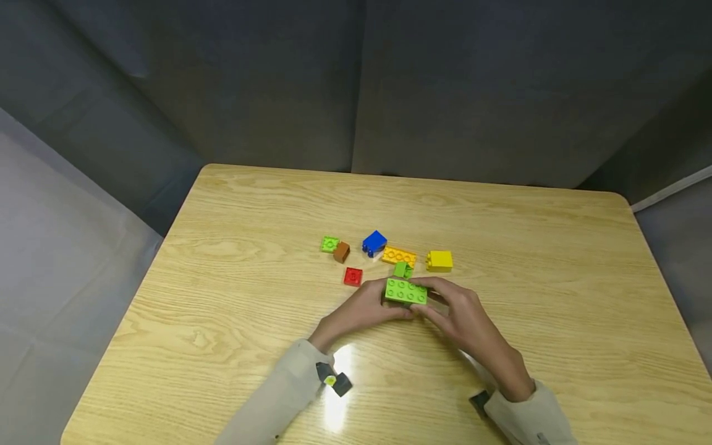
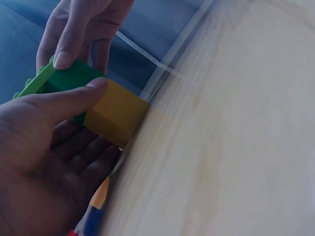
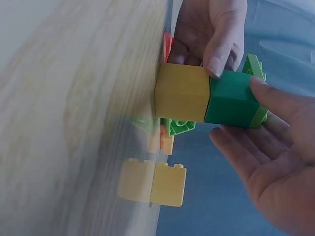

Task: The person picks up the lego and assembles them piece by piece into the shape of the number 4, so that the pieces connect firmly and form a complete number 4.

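Note:
Between the two hands stands a small stack of toy building bricks. A yellow brick (image 3: 182,93) is at its bottom, by the tabletop, a dark green brick (image 3: 230,99) sits above it, and a light green studded plate (image 1: 406,291) tops it. My left hand (image 1: 364,307) grips the stack, its thumb at the seam between yellow and dark green in the left wrist view. My right hand (image 1: 464,312) holds the upper part, thumb on the dark green brick near the plate. A green piece (image 1: 403,269) lies just behind the stack.
Beyond the hands lie a blue brick (image 1: 375,242), an orange-yellow plate (image 1: 398,256) and a yellow brick (image 1: 440,261). Farther left are a red plate (image 1: 353,276), a brown piece (image 1: 342,251) and a small light green plate (image 1: 329,244). The wooden table (image 1: 222,296) ends at dark curtains.

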